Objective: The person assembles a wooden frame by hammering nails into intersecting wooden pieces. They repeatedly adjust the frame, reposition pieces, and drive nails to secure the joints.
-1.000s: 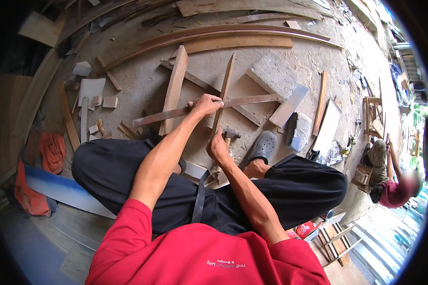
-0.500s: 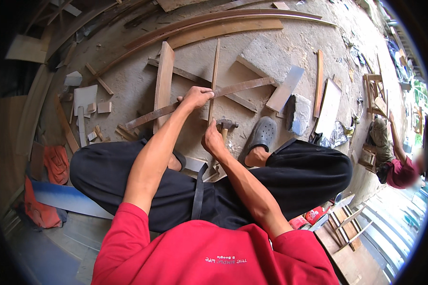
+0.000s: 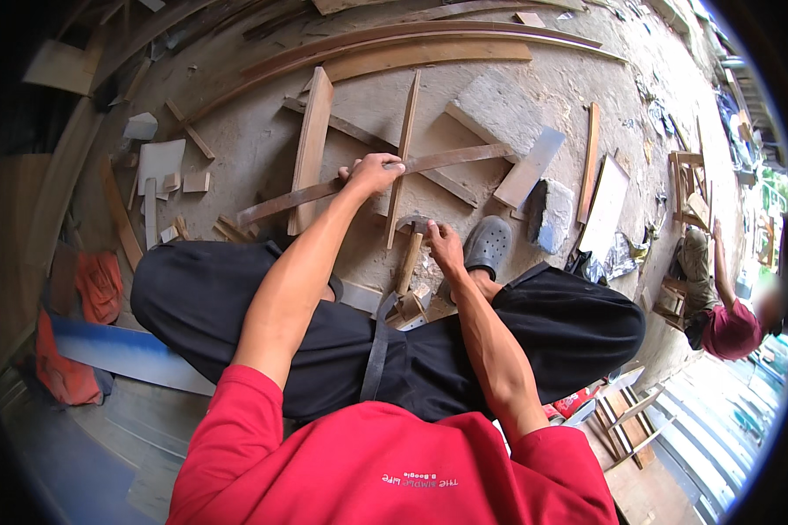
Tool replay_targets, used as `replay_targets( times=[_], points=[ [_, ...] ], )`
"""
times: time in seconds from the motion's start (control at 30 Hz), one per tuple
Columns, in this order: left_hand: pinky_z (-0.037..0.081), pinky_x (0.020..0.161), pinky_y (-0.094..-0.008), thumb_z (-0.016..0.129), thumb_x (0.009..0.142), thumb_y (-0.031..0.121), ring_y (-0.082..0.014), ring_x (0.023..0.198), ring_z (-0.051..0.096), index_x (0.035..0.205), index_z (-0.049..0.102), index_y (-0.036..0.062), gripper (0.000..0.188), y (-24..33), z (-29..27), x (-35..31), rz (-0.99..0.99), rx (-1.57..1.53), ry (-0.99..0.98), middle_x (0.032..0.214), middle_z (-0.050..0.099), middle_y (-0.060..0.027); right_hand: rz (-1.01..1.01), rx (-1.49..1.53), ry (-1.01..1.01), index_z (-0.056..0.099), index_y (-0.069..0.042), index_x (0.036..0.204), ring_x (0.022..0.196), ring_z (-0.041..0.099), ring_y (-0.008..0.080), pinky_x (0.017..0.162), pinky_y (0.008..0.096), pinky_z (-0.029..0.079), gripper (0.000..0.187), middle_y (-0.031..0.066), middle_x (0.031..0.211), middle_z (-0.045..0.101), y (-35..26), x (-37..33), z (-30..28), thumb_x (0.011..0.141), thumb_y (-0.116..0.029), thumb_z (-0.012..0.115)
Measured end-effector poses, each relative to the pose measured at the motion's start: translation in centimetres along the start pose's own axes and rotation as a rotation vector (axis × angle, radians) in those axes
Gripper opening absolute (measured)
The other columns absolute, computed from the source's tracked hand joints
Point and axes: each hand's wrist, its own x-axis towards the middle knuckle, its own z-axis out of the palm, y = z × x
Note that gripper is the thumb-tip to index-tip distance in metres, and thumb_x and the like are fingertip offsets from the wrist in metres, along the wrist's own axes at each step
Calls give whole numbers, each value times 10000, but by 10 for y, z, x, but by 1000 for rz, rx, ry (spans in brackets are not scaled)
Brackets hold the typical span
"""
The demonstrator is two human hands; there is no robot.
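Observation:
My left hand (image 3: 374, 173) is closed around a long brown wooden strip (image 3: 460, 158) where it crosses a narrow upright-edged strip (image 3: 409, 114). The long strip also lies over a wider board (image 3: 313, 144) on the left. Between my legs stands a hammer (image 3: 410, 262), its wooden handle pointing down toward me. My right hand (image 3: 446, 248) has its fingers pinched at the right end of the hammer's dark head, just past the near end of the narrow strip.
A concrete slab (image 3: 496, 109), a metal-coloured flat plate (image 3: 531, 166) and a whitish block (image 3: 551, 214) lie ahead to the right. Long planks (image 3: 420, 57) stretch across the far floor. Wood offcuts (image 3: 197, 182) lie left. Another person (image 3: 728, 328) sits at far right.
My right hand has let go of the narrow strip's near end and moved right to the hammer head. The left hand still grips the crossing; the view has shifted slightly.

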Motion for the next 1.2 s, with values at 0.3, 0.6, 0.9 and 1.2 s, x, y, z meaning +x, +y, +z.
replay_targets(
  times=[0.3, 0.6, 0.9, 1.2],
  points=[
    [199, 1009, -534, 626, 822, 552, -263, 1178, 557, 1136, 701, 310, 403, -6, 5, -1, 23, 1, 58, 1123, 698, -54, -889, -666, 520, 529, -100, 1281, 1276, 430, 329, 1082, 472, 298, 469, 146, 1325, 498, -118, -1, -24, 830, -174, 636],
    [92, 1084, -610, 648, 815, 480, -274, 1240, 488, 1094, 722, 288, 347, 0, 1, -1, -21, -91, -3, 1144, 690, -48, -662, -1095, 314, 237, -146, 1528, 1471, 127, 382, 1175, 532, 126, 798, 163, 1592, 169, -123, 42, -50, 789, -75, 528],
    [197, 1005, -493, 651, 805, 512, -252, 1157, 552, 1103, 715, 297, 373, 3, -2, -1, -45, -43, -16, 1088, 704, -36, -604, -1079, 319, 133, -195, 1557, 1486, 42, 374, 1185, 528, 58, 872, 132, 1618, 69, -116, 46, -43, 786, -24, 504],
    [193, 1059, -468, 653, 831, 457, -254, 1169, 545, 1217, 648, 200, 464, -1, 1, -16, 160, 4, 105, 1158, 667, -87, -583, -1092, 312, 125, -187, 1556, 1483, 38, 383, 1185, 530, 57, 866, 137, 1617, 62, -116, 46, -44, 797, -27, 509]
  ],
)
